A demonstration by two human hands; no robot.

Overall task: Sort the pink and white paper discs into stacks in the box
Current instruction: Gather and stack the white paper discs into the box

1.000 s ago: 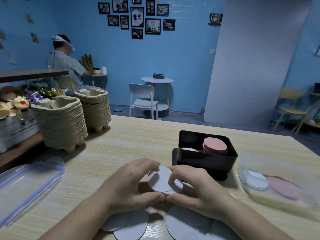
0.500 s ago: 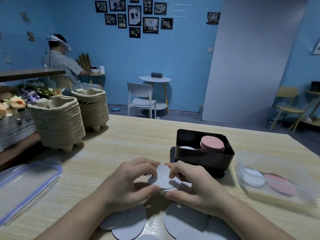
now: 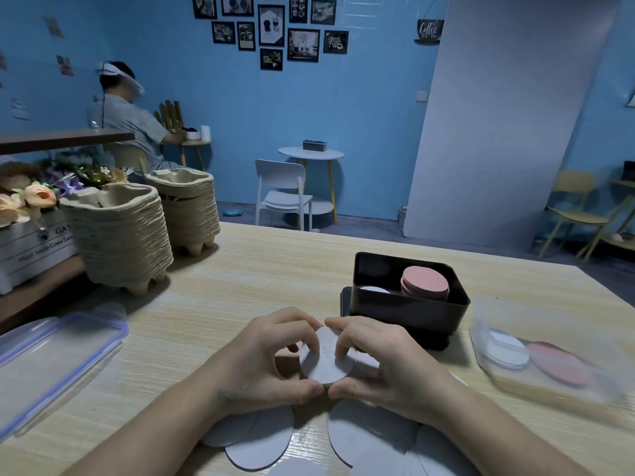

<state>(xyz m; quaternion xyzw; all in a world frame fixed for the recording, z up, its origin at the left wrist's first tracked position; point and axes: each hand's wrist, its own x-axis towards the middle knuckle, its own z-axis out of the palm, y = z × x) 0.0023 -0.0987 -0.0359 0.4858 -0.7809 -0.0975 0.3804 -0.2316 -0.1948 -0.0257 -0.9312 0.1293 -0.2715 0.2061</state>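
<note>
Since a second ago: index fingertips [image 3: 314,327] are closing over the top rim of the white discs [image 3: 324,365], covering face that was showing. The bundle is staying at the same spot above the table [image 3: 268,269].

Item, white discs: being held on edge, face tilting toward the camera. They are round, so there is no long axis to align. Left hand [image 3: 261,359] is gripping the left rim and right hand [image 3: 388,365] the right rim, fingers curling over the top and thumbs nearly meeting beneath. The bundle is sitting squarely between the two hands.

Item, box [image 3: 405,316]: standing ahead and to the right of the bundle, near the right hand's knuckles but apart from them. The right hand is lying nearer.

Contents: white stack [image 3: 374,289] sitting low in the left half, pink stack [image 3: 425,281] rising taller in the right half. Judged destination is the left half, a short forward-right carry over the near wall.

Item, loose discs [image 3: 257,438]: lying flat under the wrists, waiting.
</note>
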